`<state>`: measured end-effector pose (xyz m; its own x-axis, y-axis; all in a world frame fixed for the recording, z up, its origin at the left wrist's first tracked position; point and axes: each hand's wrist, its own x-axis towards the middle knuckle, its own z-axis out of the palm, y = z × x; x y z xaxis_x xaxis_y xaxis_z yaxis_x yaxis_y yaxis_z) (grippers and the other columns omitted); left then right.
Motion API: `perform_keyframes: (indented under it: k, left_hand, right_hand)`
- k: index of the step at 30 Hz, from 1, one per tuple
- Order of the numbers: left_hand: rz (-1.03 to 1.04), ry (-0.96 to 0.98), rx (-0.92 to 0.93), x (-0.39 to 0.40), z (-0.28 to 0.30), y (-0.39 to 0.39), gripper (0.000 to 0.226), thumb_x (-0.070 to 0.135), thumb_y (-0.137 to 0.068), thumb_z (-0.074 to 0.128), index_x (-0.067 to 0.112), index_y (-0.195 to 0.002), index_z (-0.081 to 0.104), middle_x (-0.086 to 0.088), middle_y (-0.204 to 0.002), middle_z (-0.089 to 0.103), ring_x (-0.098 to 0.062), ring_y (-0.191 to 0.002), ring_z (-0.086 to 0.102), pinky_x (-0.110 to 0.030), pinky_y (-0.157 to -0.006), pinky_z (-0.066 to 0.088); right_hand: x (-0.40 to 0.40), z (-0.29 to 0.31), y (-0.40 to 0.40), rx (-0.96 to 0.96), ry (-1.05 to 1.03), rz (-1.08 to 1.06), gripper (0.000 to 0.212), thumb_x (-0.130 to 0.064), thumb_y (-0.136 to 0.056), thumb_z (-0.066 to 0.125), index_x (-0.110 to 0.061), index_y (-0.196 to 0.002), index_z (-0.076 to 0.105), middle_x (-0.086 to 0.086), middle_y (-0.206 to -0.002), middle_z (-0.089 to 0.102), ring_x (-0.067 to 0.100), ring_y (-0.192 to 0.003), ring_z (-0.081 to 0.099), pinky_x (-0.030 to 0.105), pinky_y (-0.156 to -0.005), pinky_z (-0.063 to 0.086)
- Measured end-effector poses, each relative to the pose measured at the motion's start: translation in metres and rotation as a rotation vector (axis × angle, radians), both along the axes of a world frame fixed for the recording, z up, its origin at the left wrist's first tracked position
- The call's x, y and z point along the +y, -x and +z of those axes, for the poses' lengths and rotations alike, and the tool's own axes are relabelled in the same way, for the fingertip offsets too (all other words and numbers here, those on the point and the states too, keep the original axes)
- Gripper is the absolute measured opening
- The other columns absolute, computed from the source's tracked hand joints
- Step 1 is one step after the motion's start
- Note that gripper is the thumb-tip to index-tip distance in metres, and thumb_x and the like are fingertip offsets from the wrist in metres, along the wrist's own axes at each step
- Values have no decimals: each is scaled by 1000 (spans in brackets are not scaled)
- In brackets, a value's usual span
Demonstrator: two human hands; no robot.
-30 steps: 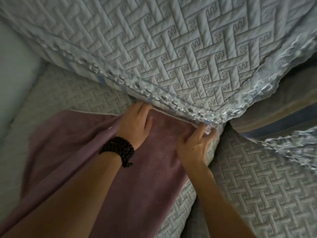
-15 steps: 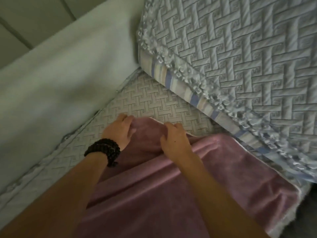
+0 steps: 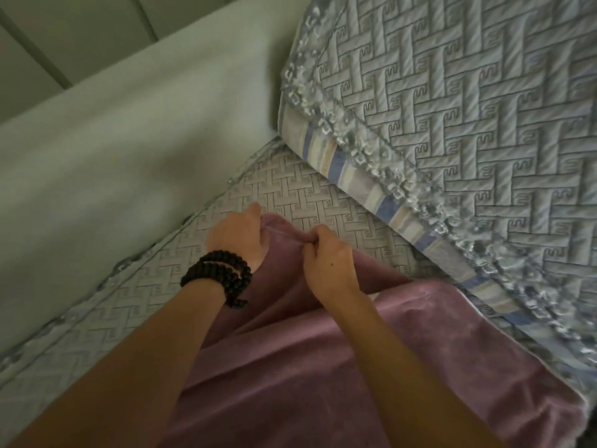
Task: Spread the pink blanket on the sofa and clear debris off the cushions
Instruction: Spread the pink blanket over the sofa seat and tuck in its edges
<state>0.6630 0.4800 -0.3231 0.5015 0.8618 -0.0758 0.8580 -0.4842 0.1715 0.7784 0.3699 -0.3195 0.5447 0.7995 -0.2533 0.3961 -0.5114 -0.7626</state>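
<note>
Both hands gripped the far edge of the soft pink fleece blanket [image 3: 339, 367], which lay across the quilted pale-grey seat cushion [image 3: 135, 295] and ran from the centre down to the 5 o'clock corner. At the centre, the left hand [image 3: 239, 240], with a black beaded bracelet [image 3: 219, 276] wound around its wrist, closed its fingers over a bunched corner of the fabric. Just beside it, toward 3 o'clock, the right hand [image 3: 329, 257] pinched the hem between thumb and fingertips. A quilted blue-grey back cushion with a frilled, striped border [image 3: 468, 108] filled the 1 to 3 o'clock area, and a plain pale armrest [image 3: 122, 150] stretched across 9 to 11 o'clock.
</note>
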Motion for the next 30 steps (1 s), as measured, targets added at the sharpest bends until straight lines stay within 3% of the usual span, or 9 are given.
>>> perform_keyframes:
  k: [6,7,9,11,13,15,19,24,30]
  left_hand:
    - [36,-201,-221,53,28,-13,22,12,-89,51,12,-111,44,-10,-67,52,-35,-60,55,-35,-52,35]
    - [31,-169,-258,64,27,-22,24,11,-89,51,13,-111,43,-12,-72,54,-36,-65,58,-37,-54,38]
    - [-25,15,-292,73,21,-28,40,16,-88,54,16,-124,38,-17,-102,59,-36,-89,59,-42,-71,47]
    - [-88,270,-129,75,-3,-24,75,32,-87,60,18,-147,16,-16,-148,33,-34,-133,35,-47,-105,35]
    - [-112,393,135,72,-36,-13,84,56,-90,44,31,-150,-9,-4,-161,-6,-28,-147,-1,-54,-117,13]
    - [-108,374,226,72,-66,-1,75,73,-85,21,47,-144,-18,5,-159,-22,-26,-146,-14,-58,-116,2]
    - [-127,287,168,78,-79,9,72,87,-70,3,63,-133,-22,10,-158,-23,-25,-146,-15,-59,-115,-1]
    - [-148,245,140,74,-78,60,75,77,-76,-9,47,-145,-13,1,-161,-11,-21,-148,-6,-54,-118,6]
    - [75,335,239,16,-61,204,66,58,-94,10,30,-151,-5,-1,-162,-4,-22,-148,0,-50,-118,13]
  right_hand:
    - [41,9,-20,-87,-154,116,23,-13,-100,42,-14,-122,48,13,-88,68,32,-80,64,51,-75,54]
    - [49,3,-26,-95,-145,136,28,-15,-99,43,-15,-127,44,12,-93,68,32,-87,64,53,-82,53]
    - [50,-15,-33,-93,-21,209,59,-23,-95,51,-20,-144,20,12,-134,54,30,-125,50,56,-110,34]
    - [44,-41,-38,-189,133,331,82,-40,-95,50,-34,-151,-8,2,-165,3,20,-150,5,58,-118,1]
    - [40,-68,-41,-371,204,452,72,-55,-95,33,-44,-150,-12,1,-161,-26,17,-148,-24,57,-115,-14]
    - [43,-84,-41,-419,210,454,68,-64,-88,20,-51,-148,-11,0,-159,-33,17,-145,-31,52,-111,-24]
    - [45,-94,-38,-466,223,419,70,-67,-82,13,-55,-146,-12,-2,-158,-34,16,-144,-32,44,-102,-34]
    - [46,-95,-44,-433,300,407,68,-68,-81,13,-59,-142,-17,-6,-156,-36,14,-143,-32,44,-100,-34]
    - [58,-79,-39,-512,534,421,68,-67,-87,18,-53,-147,-12,0,-161,-27,22,-149,-19,60,-116,-7]
